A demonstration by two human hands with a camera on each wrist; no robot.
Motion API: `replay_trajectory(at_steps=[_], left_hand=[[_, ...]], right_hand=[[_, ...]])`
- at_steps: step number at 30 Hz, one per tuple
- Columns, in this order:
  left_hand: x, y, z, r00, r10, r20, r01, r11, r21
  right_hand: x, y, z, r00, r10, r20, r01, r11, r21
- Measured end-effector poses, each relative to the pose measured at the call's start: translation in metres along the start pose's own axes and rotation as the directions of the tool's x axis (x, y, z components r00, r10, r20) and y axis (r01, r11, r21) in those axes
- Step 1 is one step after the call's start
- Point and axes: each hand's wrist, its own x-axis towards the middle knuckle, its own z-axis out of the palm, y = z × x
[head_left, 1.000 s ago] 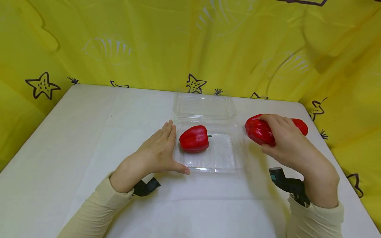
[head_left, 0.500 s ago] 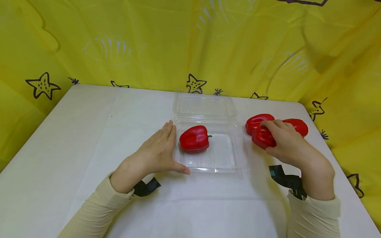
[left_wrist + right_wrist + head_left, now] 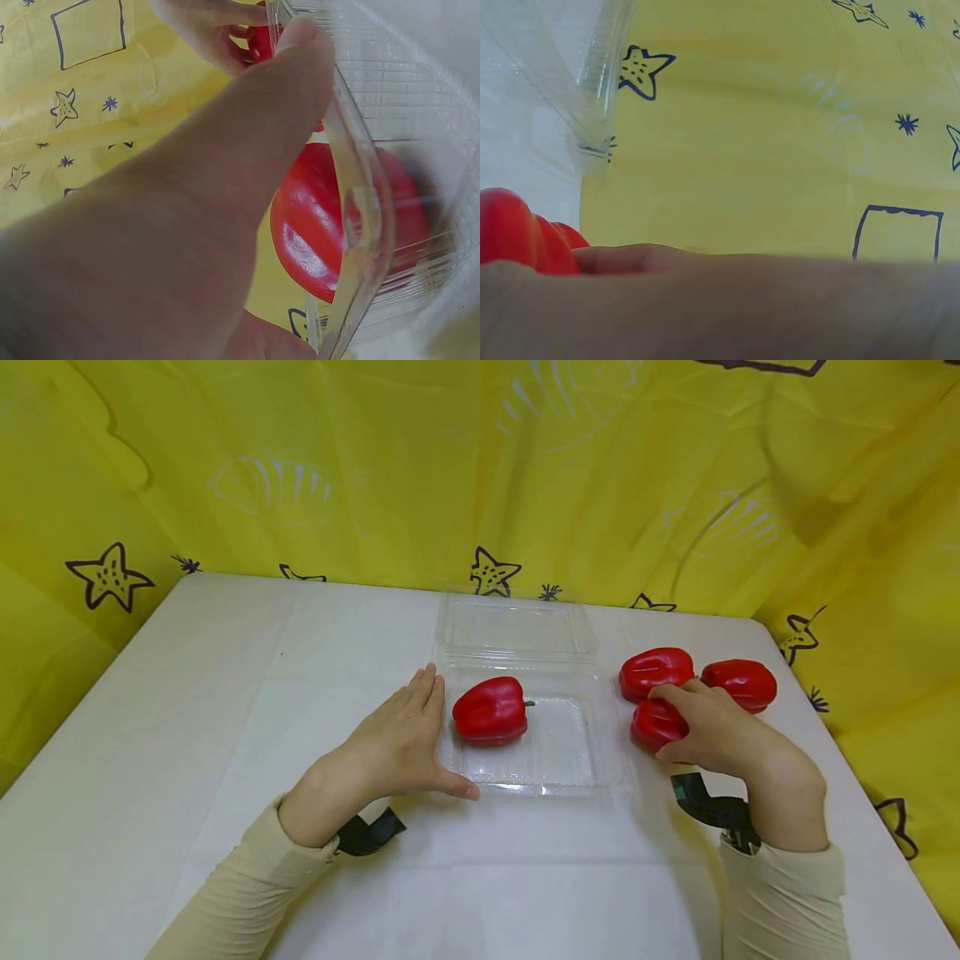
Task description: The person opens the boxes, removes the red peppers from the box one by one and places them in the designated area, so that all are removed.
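A clear plastic clamshell box (image 3: 555,785) lies with its lid folded back, and one red bell pepper (image 3: 489,711) rests on its side in the left part of the base. My left hand (image 3: 390,743) is spread along the box's left edge, thumb at the front-left corner; in the left wrist view the thumb (image 3: 304,45) presses on the rim. At the right, my right hand (image 3: 712,727) grips another red bell pepper (image 3: 657,724), its far side hidden by the fingers. Two more peppers lie just behind it, a left one (image 3: 656,672) and a right one (image 3: 742,683).
The box's lid (image 3: 517,625) reaches to the white table's (image 3: 337,627) back edge. A yellow patterned curtain (image 3: 405,460) hangs behind the table and down both sides. A dark wrist camera mount (image 3: 708,802) sits under the right wrist.
My right hand has drawn its pepper toward the front, away from the two behind, which now show separately. My left hand and the box have stayed in place.
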Motion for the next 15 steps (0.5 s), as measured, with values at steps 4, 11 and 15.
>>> replay_trajectory(at_steps=[4, 11, 15], left_hand=[[0.0, 0.0002, -0.0001, 1.0, -0.002, 0.002, 0.002, 1.0, -0.002], [-0.0006, 0.0008, -0.0009, 1.0, -0.002, 0.003, 0.002, 1.0, -0.005], [-0.0006, 0.0006, -0.0007, 1.0, 0.0, 0.001, 0.0, 1.0, 0.001]], right_hand=[[0.0023, 0.0008, 0.0023, 1.0, 0.004, 0.005, -0.004, 1.0, 0.002], [0.0031, -0.0008, 0.0038, 1.0, 0.01, 0.015, -0.01, 1.0, 0.014], [0.0014, -0.0013, 0.0019, 1.0, 0.014, 0.014, -0.015, 1.0, 0.014]])
